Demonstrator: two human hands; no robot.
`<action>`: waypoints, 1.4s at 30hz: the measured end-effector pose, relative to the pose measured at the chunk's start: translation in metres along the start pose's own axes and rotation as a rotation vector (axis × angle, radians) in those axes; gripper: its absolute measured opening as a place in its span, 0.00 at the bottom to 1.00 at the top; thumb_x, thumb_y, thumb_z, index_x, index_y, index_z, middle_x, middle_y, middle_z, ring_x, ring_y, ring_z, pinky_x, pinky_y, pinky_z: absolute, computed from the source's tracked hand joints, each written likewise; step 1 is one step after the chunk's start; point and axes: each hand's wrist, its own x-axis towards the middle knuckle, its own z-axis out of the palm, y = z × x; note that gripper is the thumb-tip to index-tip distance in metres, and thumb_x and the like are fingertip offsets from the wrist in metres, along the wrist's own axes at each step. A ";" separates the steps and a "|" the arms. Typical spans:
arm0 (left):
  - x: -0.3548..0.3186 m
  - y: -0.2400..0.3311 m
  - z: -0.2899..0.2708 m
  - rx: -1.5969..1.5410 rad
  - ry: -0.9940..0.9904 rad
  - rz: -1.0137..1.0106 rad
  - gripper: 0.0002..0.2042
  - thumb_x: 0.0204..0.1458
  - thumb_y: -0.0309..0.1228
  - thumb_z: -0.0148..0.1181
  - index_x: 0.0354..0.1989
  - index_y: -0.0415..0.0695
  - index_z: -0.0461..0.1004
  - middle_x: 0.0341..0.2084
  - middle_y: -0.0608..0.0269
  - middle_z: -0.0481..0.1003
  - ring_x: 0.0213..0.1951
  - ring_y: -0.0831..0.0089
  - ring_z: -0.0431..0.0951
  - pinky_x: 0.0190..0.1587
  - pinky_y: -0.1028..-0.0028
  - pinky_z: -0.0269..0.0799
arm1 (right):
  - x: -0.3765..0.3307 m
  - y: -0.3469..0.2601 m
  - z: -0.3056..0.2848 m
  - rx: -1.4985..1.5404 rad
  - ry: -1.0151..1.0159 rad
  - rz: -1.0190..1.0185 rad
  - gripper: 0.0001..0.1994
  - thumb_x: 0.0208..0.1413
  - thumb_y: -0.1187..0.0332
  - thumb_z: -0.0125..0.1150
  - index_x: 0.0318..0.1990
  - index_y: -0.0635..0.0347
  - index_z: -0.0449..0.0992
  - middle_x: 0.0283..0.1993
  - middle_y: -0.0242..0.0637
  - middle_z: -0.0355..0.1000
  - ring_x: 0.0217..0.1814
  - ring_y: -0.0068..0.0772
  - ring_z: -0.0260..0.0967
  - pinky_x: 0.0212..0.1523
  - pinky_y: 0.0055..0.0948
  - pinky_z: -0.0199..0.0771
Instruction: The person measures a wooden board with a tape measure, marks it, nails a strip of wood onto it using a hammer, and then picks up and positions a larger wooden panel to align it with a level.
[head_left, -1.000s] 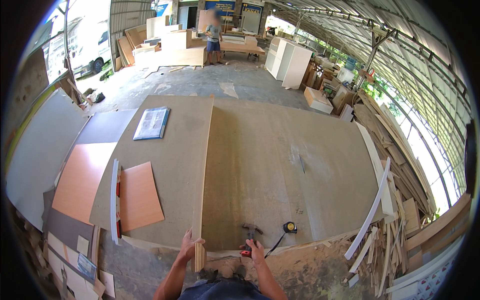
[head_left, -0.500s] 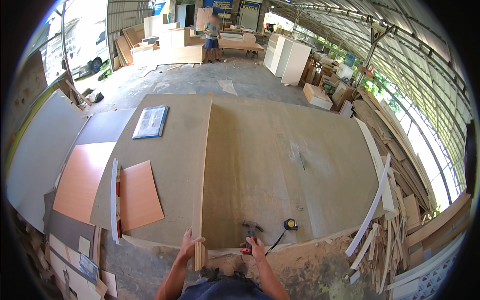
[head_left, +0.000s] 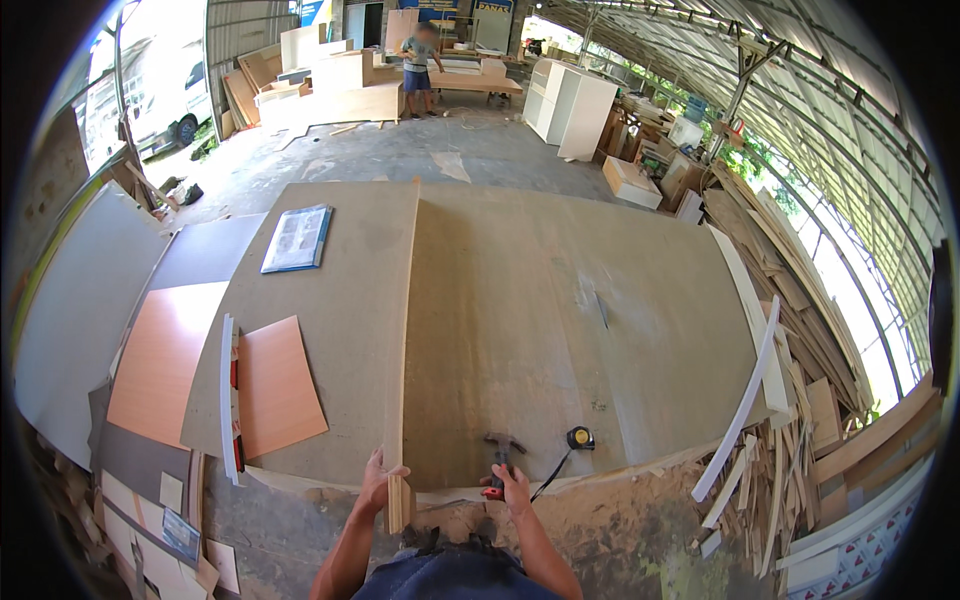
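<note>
My left hand [head_left: 376, 484] grips the near end of a long wooden strip [head_left: 399, 500], which sticks out past the table's front edge. The strip [head_left: 405, 330] runs straight away from me across the worktable [head_left: 500, 300]. My right hand [head_left: 515, 492] is closed round the handle of a claw hammer [head_left: 505, 442], its head pointing away from me over the front edge. Just right of the hammer lies a black and yellow tape measure [head_left: 580, 437] with a dark strap. Farther off, a thin saw blade [head_left: 602, 310] stands up from the tabletop.
On the table's left are an orange-brown panel [head_left: 283, 388], a level [head_left: 236, 400], a pale curved strip [head_left: 228, 400] and a blue-edged packet [head_left: 297, 240]. Another white strip [head_left: 740, 400] overhangs the right side. Wood offcuts [head_left: 785, 480] pile up there. A person [head_left: 418, 70] stands far back.
The whole view has shifted slightly. Both hands keep their grips, with the strip and hammer almost unmoved. In the background, the person has turned and stretched an arm toward the bench.
</note>
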 end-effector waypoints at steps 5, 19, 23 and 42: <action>0.001 -0.004 -0.003 -0.019 -0.008 0.008 0.31 0.38 0.30 0.64 0.56 0.35 0.70 0.49 0.53 0.68 0.53 0.62 0.70 0.58 0.68 0.65 | 0.000 -0.003 0.002 0.001 -0.012 -0.013 0.18 0.58 0.59 0.64 0.44 0.63 0.69 0.33 0.49 0.78 0.25 0.35 0.76 0.26 0.29 0.79; -0.001 0.002 0.000 -0.038 -0.014 0.027 0.32 0.37 0.33 0.64 0.56 0.35 0.70 0.48 0.53 0.68 0.51 0.62 0.70 0.57 0.67 0.65 | 0.003 0.000 0.000 -0.028 0.004 -0.032 0.19 0.57 0.56 0.65 0.43 0.61 0.69 0.31 0.47 0.78 0.22 0.33 0.76 0.21 0.26 0.75; 0.001 -0.001 -0.001 -0.035 -0.020 0.023 0.31 0.37 0.33 0.64 0.55 0.35 0.70 0.47 0.54 0.68 0.51 0.62 0.70 0.56 0.67 0.65 | 0.005 0.000 0.000 -0.086 0.030 -0.020 0.20 0.56 0.55 0.66 0.44 0.61 0.68 0.30 0.45 0.78 0.23 0.32 0.76 0.20 0.25 0.73; -0.015 0.027 0.001 -0.077 0.001 -0.013 0.24 0.43 0.26 0.61 0.52 0.37 0.69 0.38 0.60 0.73 0.37 0.72 0.73 0.40 0.72 0.71 | 0.027 0.004 -0.002 0.139 0.006 0.119 0.11 0.55 0.59 0.66 0.37 0.56 0.75 0.22 0.31 0.70 0.19 0.27 0.69 0.18 0.26 0.70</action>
